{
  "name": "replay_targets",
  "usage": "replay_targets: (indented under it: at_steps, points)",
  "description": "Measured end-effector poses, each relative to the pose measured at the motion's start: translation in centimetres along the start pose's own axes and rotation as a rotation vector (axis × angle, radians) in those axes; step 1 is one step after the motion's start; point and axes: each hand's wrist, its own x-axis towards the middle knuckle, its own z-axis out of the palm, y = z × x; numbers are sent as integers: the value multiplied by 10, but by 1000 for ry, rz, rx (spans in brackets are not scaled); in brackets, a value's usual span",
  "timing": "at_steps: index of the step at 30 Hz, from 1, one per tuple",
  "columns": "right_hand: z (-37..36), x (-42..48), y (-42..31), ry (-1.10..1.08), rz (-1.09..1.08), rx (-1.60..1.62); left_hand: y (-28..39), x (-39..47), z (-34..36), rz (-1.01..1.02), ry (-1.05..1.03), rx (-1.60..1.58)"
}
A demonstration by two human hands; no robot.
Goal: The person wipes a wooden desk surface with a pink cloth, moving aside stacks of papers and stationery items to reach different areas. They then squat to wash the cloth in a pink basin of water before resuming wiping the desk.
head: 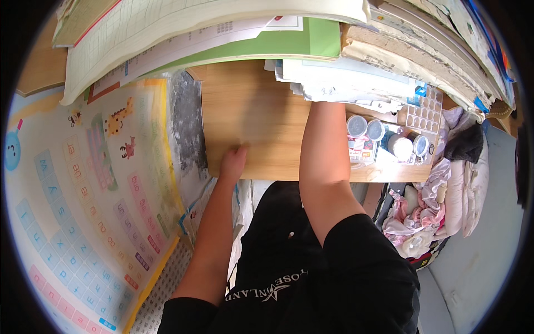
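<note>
My left hand [234, 162] rests at the near left edge of the wooden desk top [258, 125]; its fingers look curled, and whether they grip anything does not show. My right forearm reaches forward over the desk, and the right hand is hidden behind a stack of papers [329, 83] at the shelf. Beside that forearm, on the desk's right part, stand several round lidded jars [401, 147] and a clear plastic tray with round wells [424, 109].
Above the desk, books and papers fill a shelf, among them a green folder [321, 39] and worn thick books [409, 54]. An alphabet poster [83, 188] hangs at the left. Crumpled fabric and bedding [425, 208] lie at the right.
</note>
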Motion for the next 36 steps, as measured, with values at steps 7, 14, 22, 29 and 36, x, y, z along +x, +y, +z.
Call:
replay_targets:
  at_steps: [7,14,22,29,36]
  points:
    - [1,-32,51,31,40,11,-32,3,-4,-116,-18,-71]
    - [-13,19,48,-6,114,162,-13,5,8,-124,3,77]
    - [-7,-22,106,25,194,193,-9,-7,-2,-31,24,131]
    - [-9,-11,127,48,235,288,1,-8,-3,-74,23,179]
    - [-17,-6,147,98,414,361,33,-19,-5,-145,-57,144]
